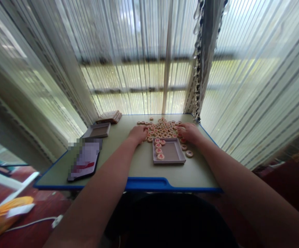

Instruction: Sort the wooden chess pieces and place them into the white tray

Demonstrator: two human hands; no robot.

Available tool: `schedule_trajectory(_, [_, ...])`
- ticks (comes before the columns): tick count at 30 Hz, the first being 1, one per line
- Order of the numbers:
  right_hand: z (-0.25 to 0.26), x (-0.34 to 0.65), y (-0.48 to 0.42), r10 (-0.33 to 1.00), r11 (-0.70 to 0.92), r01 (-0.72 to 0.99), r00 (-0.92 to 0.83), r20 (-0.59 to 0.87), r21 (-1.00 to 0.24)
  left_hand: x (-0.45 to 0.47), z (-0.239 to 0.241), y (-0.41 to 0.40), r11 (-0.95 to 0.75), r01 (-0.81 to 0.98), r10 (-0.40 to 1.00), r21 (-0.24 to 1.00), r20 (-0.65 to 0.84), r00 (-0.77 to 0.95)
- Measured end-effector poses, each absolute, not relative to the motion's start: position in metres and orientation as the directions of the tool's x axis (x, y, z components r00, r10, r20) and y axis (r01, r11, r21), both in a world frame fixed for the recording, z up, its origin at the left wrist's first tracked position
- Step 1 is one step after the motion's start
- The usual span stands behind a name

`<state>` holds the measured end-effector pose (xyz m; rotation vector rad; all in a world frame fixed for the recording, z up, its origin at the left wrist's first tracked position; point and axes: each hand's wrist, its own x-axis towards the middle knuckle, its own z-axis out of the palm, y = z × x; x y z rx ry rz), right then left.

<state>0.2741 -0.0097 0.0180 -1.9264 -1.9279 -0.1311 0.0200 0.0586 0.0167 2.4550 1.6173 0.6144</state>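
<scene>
Several round wooden game pieces (162,129) with red marks lie scattered on a green table (128,162). A shallow grey box tray (173,151) in front of them holds several pieces along its left side. My left hand (138,133) rests palm down at the left edge of the pile, fingers curled over some pieces. My right hand (189,132) lies at the pile's right edge, fingers bent on the pieces. What either hand grips is hidden.
A second grey box part (98,130) and a folded wooden board (109,117) sit at the far left of the table. A dark case (84,162) lies at the near left. Sheer curtains (149,58) hang close behind the table. A blue rim (149,184) edges the front.
</scene>
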Motion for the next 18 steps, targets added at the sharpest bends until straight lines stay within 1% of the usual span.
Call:
schedule_trajectory(10, [0.0213, 0.2694, -0.0125, 0.934, 0.074, 0.973, 0.010, 0.357, -0.220, 0.0212, 0.0167, 0.0601, -0.428, 0.853, 0.890, 0.299, 0.304, 0.340])
schedule_trajectory(13, [0.0218, 0.2681, -0.0132, 0.934, 0.072, 0.974, 0.009, 0.356, -0.214, 0.0246, 0.0177, 0.0585, -0.439, 0.851, 0.886, 0.287, 0.293, 0.359])
schedule_trajectory(18, [0.0228, 0.2673, -0.0136, 0.930, 0.082, 0.977, -0.003, 0.368, -0.199, 0.0257, 0.0200, 0.0606, -0.418, 0.864, 0.891, 0.280, 0.311, 0.330])
